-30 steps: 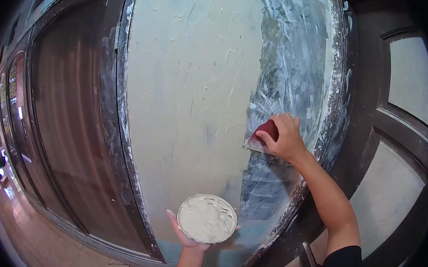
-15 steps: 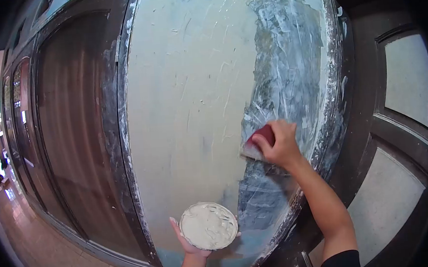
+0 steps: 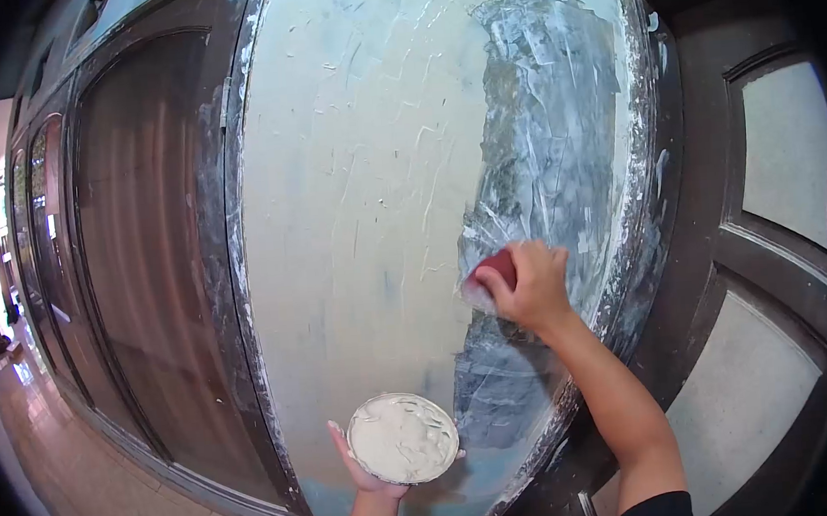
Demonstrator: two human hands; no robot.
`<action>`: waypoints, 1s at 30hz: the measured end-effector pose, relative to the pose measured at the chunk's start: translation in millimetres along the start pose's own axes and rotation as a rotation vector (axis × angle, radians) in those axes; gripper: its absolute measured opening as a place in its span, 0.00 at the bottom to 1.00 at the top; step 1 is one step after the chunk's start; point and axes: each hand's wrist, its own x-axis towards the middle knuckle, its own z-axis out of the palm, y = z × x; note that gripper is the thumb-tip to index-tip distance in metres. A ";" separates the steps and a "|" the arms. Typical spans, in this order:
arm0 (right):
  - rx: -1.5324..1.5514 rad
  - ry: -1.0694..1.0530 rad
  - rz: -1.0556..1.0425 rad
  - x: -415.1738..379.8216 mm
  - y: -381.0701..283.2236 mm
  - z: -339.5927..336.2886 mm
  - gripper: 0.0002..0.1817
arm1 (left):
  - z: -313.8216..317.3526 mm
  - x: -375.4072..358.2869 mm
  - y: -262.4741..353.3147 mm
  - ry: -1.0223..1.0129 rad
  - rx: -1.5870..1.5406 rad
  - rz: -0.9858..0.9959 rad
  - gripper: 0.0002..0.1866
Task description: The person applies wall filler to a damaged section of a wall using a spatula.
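Note:
My left hand (image 3: 369,474) supports a round bowl of putty (image 3: 403,438) from below, low in front of the wall; its fingers wrap the far side. The putty is off-white, thick and ridged. In my right hand (image 3: 536,286) is a putty knife with a dark red grip (image 3: 499,267). Its blade (image 3: 477,292) lies against the wall, partly smeared by motion, where cream-coated wall (image 3: 362,204) meets a blue-grey patch (image 3: 558,133) streaked with white. The cream coat shows thin raised ridges.
Left of the wall stands a dark framed door with a brownish panel (image 3: 147,219). To the right is a dark door with pale panels (image 3: 787,146), its frame (image 3: 633,214) spattered white. A tiled floor (image 3: 92,463) runs along the lower left.
My right hand and the putty knife have shifted slightly left along the wall. The bowl in my left hand stays nearly still, and the view has turned a little.

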 end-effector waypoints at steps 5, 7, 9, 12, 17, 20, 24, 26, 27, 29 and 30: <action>0.074 0.065 -0.028 -3.0 5.6 -0.8 0.24 | 3.6 -2.7 1.1 -0.095 -0.570 -0.111 0.58; 0.070 -0.028 -0.132 -17.4 -4.7 -2.7 0.24 | 26.6 -9.9 4.3 -0.148 -0.499 -0.152 0.56; 0.050 -0.068 -0.175 -20.4 -5.4 -0.7 0.24 | 32.9 -11.6 5.1 -0.187 -0.038 -0.139 0.55; 0.112 0.066 -0.083 -13.8 0.8 -2.6 0.22 | 35.0 -9.2 7.4 -0.223 0.015 -0.140 0.55; 0.232 0.106 -0.073 -2.0 -4.7 -40.0 0.15 | 22.3 1.0 11.0 -0.014 0.002 -0.014 0.55; 0.331 0.045 -0.045 -10.9 -15.7 -58.3 0.12 | 41.7 0.6 20.0 -0.009 -0.088 -0.031 0.55; 0.415 -0.213 -0.164 -21.8 -32.9 -83.1 0.13 | 64.6 -2.7 30.0 -0.113 -0.177 -0.113 0.55; 0.447 -0.304 -0.284 -29.2 -46.3 -89.4 0.20 | 68.2 -1.3 32.7 -0.171 -0.226 -0.141 0.56; 0.453 -0.290 -0.316 -33.7 -52.6 -90.3 0.19 | 67.9 0.4 33.2 -0.098 -0.158 -0.096 0.54; 0.469 -0.317 -0.348 -39.2 -63.3 -97.2 0.17 | 65.4 2.0 35.5 -0.023 -0.088 -0.055 0.53; 0.486 -0.344 -0.385 -41.8 -68.4 -102.1 0.16 | 63.3 1.9 37.3 -0.010 -0.108 -0.035 0.52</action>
